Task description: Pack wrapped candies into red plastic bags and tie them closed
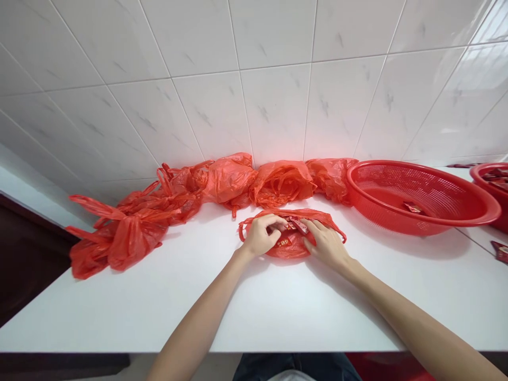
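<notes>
In the head view an open red plastic bag (291, 252) lies on the white table in front of me, with small red printed packets (284, 243) inside its mouth. My left hand (262, 235) is at the bag's left side, its fingers curled and the thumb bent in toward them; its fingertips are among the packets, and what they pinch is hidden. On the right side of the mouth, my right hand (326, 244) has its fingers stretched out over a pinkish-red packet (300, 226), with the thumb apart.
Several filled red plastic bags (230, 180) line the tiled wall, continuing to tied bags (133, 238) at the left. A red perforated basket (377, 211) stands at right with a packet (413, 207) inside. Beyond it is another red basket (482, 172) holding packets. One packet (500, 252) lies at the right edge.
</notes>
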A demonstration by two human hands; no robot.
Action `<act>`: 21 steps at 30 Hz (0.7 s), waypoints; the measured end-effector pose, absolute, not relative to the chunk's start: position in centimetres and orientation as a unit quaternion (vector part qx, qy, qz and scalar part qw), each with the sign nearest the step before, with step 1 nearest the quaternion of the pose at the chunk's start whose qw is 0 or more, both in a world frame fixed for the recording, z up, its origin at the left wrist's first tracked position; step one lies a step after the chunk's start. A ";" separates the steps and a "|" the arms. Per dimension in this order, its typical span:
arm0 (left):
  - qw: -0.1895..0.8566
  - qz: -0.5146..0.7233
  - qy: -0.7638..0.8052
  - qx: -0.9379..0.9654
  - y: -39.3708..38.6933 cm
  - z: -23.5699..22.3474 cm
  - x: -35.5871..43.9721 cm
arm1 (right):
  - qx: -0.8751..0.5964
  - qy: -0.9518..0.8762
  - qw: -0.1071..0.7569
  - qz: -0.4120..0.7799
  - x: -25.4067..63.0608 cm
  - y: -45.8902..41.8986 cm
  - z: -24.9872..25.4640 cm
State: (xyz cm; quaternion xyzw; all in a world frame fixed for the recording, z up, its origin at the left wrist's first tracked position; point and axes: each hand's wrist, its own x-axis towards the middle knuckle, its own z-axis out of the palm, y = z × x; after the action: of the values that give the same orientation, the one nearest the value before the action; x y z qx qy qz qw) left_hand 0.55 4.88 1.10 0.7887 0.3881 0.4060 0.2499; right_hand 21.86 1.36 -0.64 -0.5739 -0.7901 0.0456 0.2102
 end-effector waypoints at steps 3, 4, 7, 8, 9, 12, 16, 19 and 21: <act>0.255 0.315 0.401 0.822 5.1 0.7 0.2 | -0.543 -0.805 0.234 0.041 22.0 1.6 -1.2; 0.243 0.299 0.407 0.828 5.2 0.7 0.0 | -0.533 -0.809 0.244 0.039 22.1 1.6 -1.3; 0.203 0.276 0.425 0.838 5.4 0.9 -0.8 | -0.495 -0.817 0.293 0.021 22.3 1.5 -1.1; 0.193 0.274 0.430 0.839 5.4 1.1 -1.2 | -0.483 -0.818 0.314 0.008 22.4 1.5 -0.8; 0.185 0.272 0.433 0.839 5.4 1.3 -1.5 | -0.472 -0.816 0.333 -0.007 22.6 1.4 -0.4; 0.170 0.278 0.429 0.843 5.3 2.2 -2.6 | -0.474 -0.805 0.352 -0.056 23.8 1.4 1.0; 0.125 0.335 0.424 0.832 5.2 3.4 -3.9 | -0.551 -0.788 0.270 -0.048 26.6 1.9 2.3; 0.107 0.328 0.470 0.812 5.2 3.9 -5.0 | -0.605 -0.766 0.210 0.058 28.9 2.3 2.5; 0.144 0.282 0.510 0.800 5.2 4.1 -5.8 | -0.620 -0.742 0.201 0.157 29.9 2.4 2.7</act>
State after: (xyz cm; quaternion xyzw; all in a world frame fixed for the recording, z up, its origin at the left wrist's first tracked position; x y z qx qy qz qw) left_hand -5.80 5.16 4.11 0.7999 0.5095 0.2823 0.1444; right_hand 29.92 2.44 2.73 -0.6200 -0.7419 0.1572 0.2013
